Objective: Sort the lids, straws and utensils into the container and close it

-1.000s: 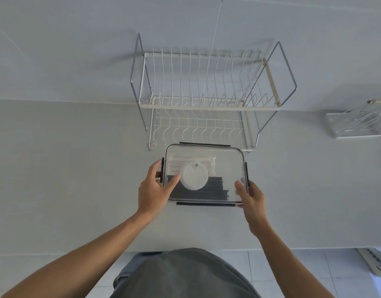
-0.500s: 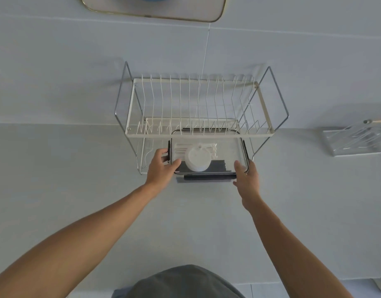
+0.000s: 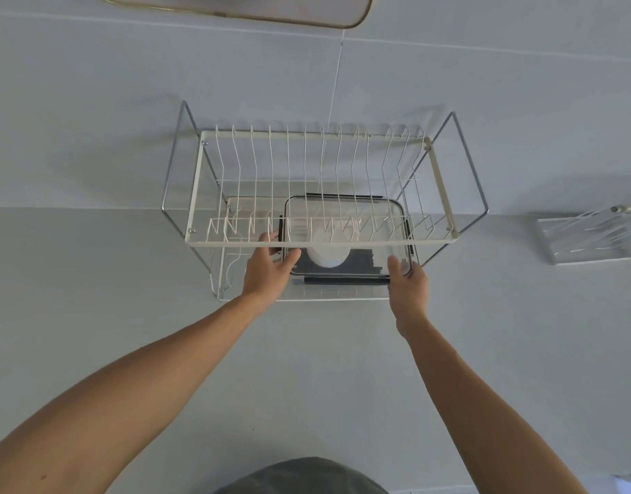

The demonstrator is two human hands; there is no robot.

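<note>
The left hand [image 3: 267, 269] grips the near-left corner of the clear container [image 3: 346, 237], and the right hand [image 3: 408, 283] holds its near-right corner. The closed box sits on the lower shelf of the dish rack [image 3: 196, 194], long axis left to right, straight ahead between both hands; its latches look shut, though wires blur them.

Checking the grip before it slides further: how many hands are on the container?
2. The left hand grips the container at its left edge; the right hand holds its near right corner.
</note>
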